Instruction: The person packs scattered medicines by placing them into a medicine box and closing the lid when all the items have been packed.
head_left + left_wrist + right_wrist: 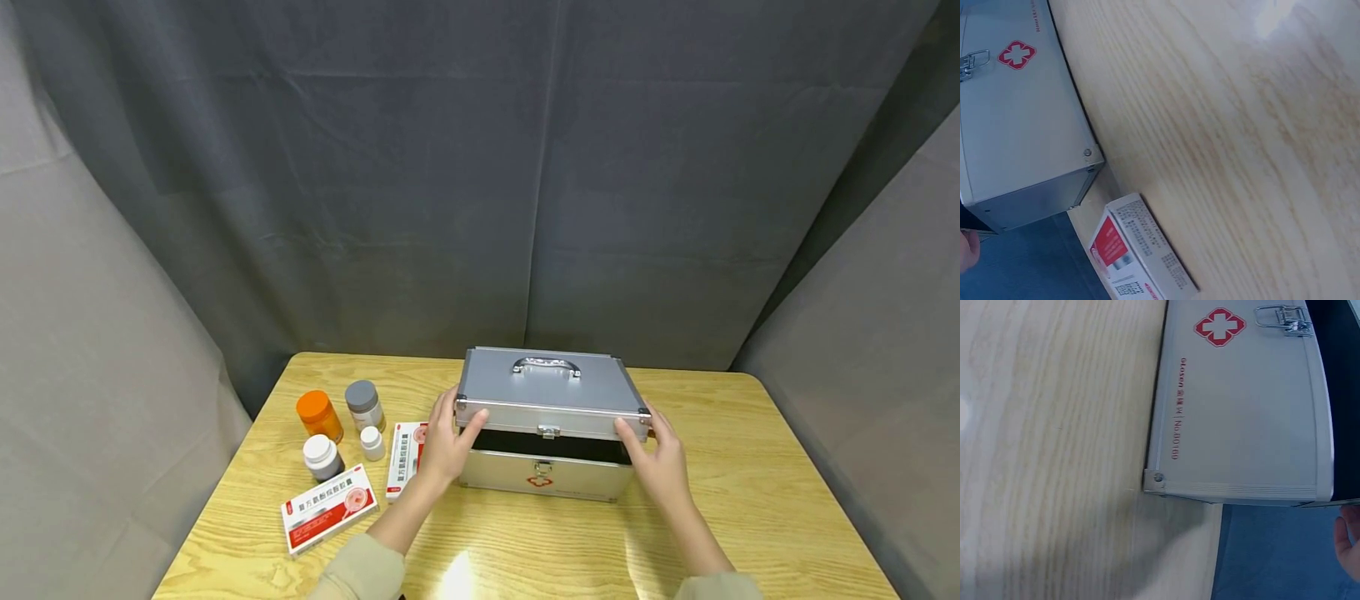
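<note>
My left hand (447, 443) and right hand (662, 462) hold the lid (551, 396), fingers (447, 407) gripping its front corners: presumably stiff, light, slightly slippery, best held there.

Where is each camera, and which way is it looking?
Head: on the head, facing forward and down at the table and first-aid case; left hand, right hand, forearms and sleeves show.
Left wrist: on that wrist, facing the first-aid case's front and left end, and a capsule box; a bit of left hand shows at the left edge.
Right wrist: on that wrist, facing the first-aid case's front; a bit of right hand shows at the right edge.
Both wrist views share the red cross emblem and front latch.
</note>
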Action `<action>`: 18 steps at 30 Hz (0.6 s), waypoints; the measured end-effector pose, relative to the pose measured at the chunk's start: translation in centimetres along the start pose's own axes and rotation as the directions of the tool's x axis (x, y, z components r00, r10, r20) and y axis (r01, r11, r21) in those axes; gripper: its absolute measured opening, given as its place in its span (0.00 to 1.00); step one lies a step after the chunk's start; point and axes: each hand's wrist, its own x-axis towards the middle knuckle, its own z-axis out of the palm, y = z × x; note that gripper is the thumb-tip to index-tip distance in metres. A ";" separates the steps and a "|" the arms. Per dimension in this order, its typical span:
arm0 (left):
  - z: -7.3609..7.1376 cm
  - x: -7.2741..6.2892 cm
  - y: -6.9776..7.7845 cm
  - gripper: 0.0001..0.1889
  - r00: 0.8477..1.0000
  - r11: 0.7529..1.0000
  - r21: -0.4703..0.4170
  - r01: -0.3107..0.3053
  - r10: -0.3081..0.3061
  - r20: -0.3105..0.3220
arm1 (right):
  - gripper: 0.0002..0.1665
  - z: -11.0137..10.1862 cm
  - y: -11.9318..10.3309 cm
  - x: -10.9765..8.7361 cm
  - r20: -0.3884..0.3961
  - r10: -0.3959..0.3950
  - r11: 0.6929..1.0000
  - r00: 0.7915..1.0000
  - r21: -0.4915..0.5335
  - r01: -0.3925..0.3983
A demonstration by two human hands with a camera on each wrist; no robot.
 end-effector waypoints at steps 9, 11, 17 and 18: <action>-0.1 0.8 0.6 0.29 1.000 1.000 0.003 0.002 -0.002 -0.020 | 0.26 -0.1 -0.9 0.6 -0.005 0.041 0.999 0.999 -0.028 -0.041; -0.1 1.0 0.7 0.29 1.000 1.000 0.007 0.005 -0.005 -0.026 | 0.26 -0.2 -1.2 0.8 -0.001 0.049 0.998 0.999 -0.032 -0.049; -0.1 1.5 1.3 0.29 0.999 1.000 0.021 0.021 -0.020 -0.039 | 0.22 -0.3 -1.7 1.4 0.007 0.059 0.995 0.998 -0.079 -0.058; -0.2 1.6 1.4 0.29 0.999 0.999 0.022 0.025 -0.024 -0.040 | 0.21 -0.3 -1.7 1.5 0.007 0.058 0.995 0.998 -0.085 -0.057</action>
